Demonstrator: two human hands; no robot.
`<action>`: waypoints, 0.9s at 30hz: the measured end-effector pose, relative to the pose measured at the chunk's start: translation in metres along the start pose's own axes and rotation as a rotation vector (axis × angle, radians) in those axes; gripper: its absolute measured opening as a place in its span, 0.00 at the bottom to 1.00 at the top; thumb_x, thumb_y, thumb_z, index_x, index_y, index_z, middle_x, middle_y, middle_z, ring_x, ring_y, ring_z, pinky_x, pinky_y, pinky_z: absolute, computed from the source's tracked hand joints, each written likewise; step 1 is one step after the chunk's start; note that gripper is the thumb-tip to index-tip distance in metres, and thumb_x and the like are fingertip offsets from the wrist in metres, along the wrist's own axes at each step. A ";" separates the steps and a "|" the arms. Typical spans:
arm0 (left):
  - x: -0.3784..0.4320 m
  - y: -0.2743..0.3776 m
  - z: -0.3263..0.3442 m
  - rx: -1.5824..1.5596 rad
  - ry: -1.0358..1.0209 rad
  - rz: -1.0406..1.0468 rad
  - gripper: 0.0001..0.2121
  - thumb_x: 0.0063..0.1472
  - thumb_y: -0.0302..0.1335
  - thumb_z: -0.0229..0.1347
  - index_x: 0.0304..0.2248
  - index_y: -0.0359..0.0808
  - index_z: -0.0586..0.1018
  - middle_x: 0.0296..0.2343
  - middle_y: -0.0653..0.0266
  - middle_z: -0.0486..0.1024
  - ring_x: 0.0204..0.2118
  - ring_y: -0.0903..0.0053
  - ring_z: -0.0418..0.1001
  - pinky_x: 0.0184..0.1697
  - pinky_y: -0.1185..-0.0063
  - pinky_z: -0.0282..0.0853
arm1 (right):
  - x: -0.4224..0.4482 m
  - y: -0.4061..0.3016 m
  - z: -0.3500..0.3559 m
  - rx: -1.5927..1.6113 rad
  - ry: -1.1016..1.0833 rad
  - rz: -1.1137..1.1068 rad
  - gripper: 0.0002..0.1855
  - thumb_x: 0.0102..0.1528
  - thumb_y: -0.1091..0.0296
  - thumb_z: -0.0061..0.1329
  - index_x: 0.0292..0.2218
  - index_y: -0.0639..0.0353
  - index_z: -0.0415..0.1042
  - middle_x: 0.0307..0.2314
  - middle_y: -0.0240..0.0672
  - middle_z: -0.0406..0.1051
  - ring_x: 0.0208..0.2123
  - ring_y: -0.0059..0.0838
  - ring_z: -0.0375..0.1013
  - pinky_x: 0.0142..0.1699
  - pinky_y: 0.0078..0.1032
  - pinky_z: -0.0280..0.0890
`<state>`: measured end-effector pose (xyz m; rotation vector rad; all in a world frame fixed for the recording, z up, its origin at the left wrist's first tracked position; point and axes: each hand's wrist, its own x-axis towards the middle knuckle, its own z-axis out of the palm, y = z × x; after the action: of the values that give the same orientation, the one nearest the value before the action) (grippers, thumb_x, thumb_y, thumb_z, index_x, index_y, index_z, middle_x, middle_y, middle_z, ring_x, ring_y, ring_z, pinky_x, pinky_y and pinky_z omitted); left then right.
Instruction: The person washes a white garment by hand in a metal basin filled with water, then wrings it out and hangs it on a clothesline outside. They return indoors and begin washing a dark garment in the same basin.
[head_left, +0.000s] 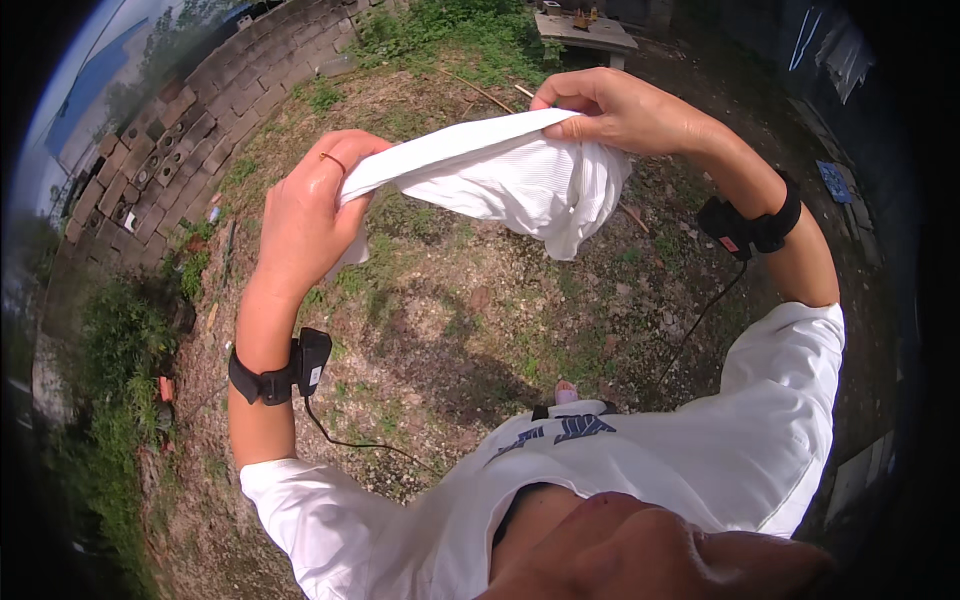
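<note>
A white ribbed cloth, perhaps a garment (495, 176), is stretched between my two raised hands, and its looser part hangs in folds towards the right. My left hand (319, 195), with a ring on one finger, grips the left end of the cloth; a small flap of it dangles below that hand. My right hand (600, 109) pinches the upper edge near the other end between thumb and fingers. Behind my right hand a thin pale rod shows in part; whether the hand touches it, I cannot tell.
Gravelly ground with patches of grass (465, 330) lies below. A stack of concrete blocks (225, 97) runs along the upper left, with bushes (112, 352) beneath it. A low table (585, 31) with small things on it stands beyond my right hand. Cables hang from bands on both forearms.
</note>
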<state>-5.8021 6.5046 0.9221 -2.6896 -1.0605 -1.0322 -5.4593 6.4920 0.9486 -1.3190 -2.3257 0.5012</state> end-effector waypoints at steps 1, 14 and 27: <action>-0.001 -0.005 -0.010 0.063 -0.024 -0.034 0.16 0.55 0.23 0.56 0.44 0.45 0.80 0.35 0.63 0.80 0.32 0.66 0.78 0.34 0.74 0.72 | 0.000 -0.008 0.001 0.057 -0.003 0.064 0.13 0.59 0.67 0.53 0.43 0.62 0.71 0.29 0.32 0.76 0.31 0.22 0.73 0.38 0.26 0.68; -0.043 -0.037 -0.050 -0.235 -0.299 -0.417 0.15 0.62 0.33 0.54 0.45 0.33 0.77 0.29 0.69 0.75 0.29 0.85 0.69 0.34 0.83 0.64 | 0.042 0.005 0.040 0.095 -0.276 -0.083 0.16 0.56 0.60 0.50 0.38 0.66 0.76 0.25 0.35 0.73 0.29 0.25 0.71 0.36 0.28 0.66; -0.078 0.046 0.063 -1.055 -0.380 -0.502 0.26 0.61 0.40 0.62 0.49 0.28 0.72 0.36 0.65 0.77 0.41 0.81 0.74 0.48 0.80 0.70 | 0.085 -0.015 0.095 1.009 -0.053 0.099 0.24 0.61 0.50 0.51 0.45 0.64 0.72 0.35 0.30 0.74 0.34 0.17 0.72 0.40 0.24 0.70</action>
<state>-5.7794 6.4431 0.8335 -3.6452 -1.6804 -1.5250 -5.5587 6.5490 0.8904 -0.8886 -1.5984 1.4884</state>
